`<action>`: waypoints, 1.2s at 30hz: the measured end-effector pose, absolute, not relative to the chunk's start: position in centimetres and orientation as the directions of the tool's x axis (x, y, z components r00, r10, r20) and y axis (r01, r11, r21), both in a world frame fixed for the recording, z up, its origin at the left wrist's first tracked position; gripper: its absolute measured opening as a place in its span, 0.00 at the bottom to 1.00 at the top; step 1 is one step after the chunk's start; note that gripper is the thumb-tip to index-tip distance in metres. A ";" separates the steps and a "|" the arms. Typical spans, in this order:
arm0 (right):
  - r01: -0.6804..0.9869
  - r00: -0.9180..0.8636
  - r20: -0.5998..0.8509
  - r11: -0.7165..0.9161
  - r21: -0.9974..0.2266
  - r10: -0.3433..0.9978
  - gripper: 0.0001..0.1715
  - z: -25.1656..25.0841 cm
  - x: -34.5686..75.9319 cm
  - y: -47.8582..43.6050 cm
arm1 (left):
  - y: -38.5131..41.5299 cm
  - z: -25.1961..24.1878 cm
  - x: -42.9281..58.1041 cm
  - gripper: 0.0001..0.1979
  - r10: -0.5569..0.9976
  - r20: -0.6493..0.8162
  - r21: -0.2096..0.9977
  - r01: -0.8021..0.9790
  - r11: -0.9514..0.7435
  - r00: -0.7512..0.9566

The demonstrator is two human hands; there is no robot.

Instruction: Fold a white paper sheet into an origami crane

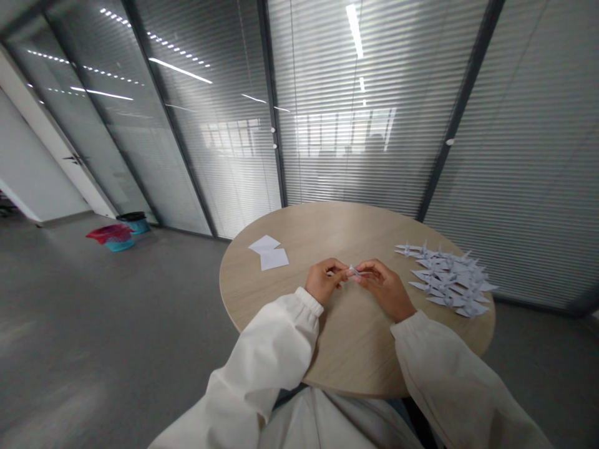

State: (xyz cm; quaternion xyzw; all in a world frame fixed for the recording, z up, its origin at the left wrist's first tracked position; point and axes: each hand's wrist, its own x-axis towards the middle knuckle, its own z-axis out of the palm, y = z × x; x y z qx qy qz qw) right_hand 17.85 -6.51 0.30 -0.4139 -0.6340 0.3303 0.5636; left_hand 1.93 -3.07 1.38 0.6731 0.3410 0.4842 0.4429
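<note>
Above the middle of the round wooden table (346,231), a small piece of folded white paper (354,270) is pinched between both hands. My left hand (326,280) grips its left side with thumb and fingertips. From the right, my right hand (382,287) holds it the same way. The fingers cover much of the paper, so its exact shape is hard to make out. Two white paper sheets (274,259) lie partly overlapping at the table's left. Several folded white paper cranes (452,277) are grouped on the right side.
Glass partitions with blinds (350,168) stand just behind the table. On the floor at the left are a bin with a red liner (112,236) and a bin with a black liner (135,222). A white door (70,149) is at the far left.
</note>
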 end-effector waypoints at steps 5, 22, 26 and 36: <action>0.172 0.012 0.423 0.415 -0.894 0.906 0.14 0.3 18.2 -6.4 | -3.0 1.2 2.0 0.18 0.871 0.364 0.923 0.000 -0.386 0.330; 0.098 0.112 0.346 0.336 -0.937 0.932 0.17 -0.2 18.6 -6.0 | -3.3 1.1 2.3 0.15 0.827 0.362 0.896 0.085 -0.437 0.430; 0.125 0.109 0.372 0.358 -0.925 0.922 0.18 -0.3 18.4 -5.9 | -3.2 0.9 2.2 0.16 0.831 0.371 0.877 0.136 -0.460 0.415; 0.120 0.035 0.350 0.344 -0.931 0.936 0.19 0.1 17.9 -6.2 | -2.8 0.7 1.7 0.14 0.791 0.472 0.823 0.126 -0.554 0.389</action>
